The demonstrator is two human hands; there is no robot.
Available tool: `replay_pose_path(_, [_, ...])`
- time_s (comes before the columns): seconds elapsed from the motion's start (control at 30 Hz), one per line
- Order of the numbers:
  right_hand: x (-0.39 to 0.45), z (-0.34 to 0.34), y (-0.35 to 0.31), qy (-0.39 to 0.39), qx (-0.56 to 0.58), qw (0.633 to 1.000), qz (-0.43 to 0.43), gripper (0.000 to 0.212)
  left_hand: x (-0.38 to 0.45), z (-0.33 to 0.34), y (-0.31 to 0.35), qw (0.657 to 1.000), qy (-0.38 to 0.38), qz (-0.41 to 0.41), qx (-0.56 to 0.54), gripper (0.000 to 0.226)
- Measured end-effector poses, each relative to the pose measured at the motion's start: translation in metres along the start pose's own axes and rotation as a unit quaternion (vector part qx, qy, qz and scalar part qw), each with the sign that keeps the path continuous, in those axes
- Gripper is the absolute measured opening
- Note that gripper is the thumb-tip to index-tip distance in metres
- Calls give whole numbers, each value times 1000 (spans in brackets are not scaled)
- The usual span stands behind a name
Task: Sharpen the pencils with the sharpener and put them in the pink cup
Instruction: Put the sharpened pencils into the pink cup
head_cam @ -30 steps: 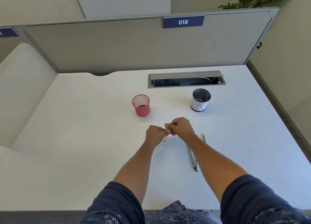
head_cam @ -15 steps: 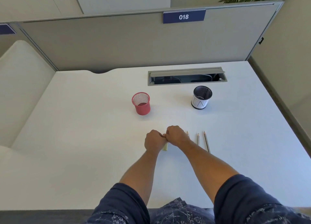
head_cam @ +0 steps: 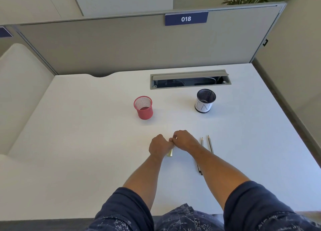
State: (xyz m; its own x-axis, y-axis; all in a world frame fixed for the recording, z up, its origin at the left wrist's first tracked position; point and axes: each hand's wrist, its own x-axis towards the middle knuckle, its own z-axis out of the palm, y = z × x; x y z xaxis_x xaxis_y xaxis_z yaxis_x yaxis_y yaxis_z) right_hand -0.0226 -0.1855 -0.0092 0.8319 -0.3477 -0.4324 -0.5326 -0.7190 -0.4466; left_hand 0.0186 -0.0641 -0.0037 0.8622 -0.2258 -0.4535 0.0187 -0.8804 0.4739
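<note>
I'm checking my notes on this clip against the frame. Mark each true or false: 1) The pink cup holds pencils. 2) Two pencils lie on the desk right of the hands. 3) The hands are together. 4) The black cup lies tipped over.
1) False: the pink cup looks empty.
2) True: two pencils lie there.
3) True: left hand and right hand meet over a small yellowish object.
4) False: the black cup stands upright.

Bright even light, soft faint shadows, sharp focus, wide-angle bending of straight edges near the borders
</note>
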Motion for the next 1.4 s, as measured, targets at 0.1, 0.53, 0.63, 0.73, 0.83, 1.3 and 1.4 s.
replay_pose_path(0.1, [-1,-12,9,31,31,999,10,23,-7,2,14,999,41,24,11,40])
replay_pose_path(0.53, [-30,-56,66,59,42,978,196,20,-31,47,67,995,-56,79,1,30])
replay_pose_path(0.63, [-38,-55,72,51,43,976,208,21,-34,53,72,996,-70,61,5,38])
replay_pose_path(0.73, [-43,-52,75,38,54,974,217,28,-36,56,74,995,-78,51,28,41])
replay_pose_path(0.83, [-46,-49,76,29,57,974,217,31,-36,58,72,994,-82,45,47,34])
replay_pose_path(1.3, [-45,-42,61,-1,29,982,186,7,-18,34,71,994,-79,73,-2,13])
replay_pose_path(1.4, [-41,-43,56,-8,59,982,182,7,1,14,68,994,-29,97,-36,14])
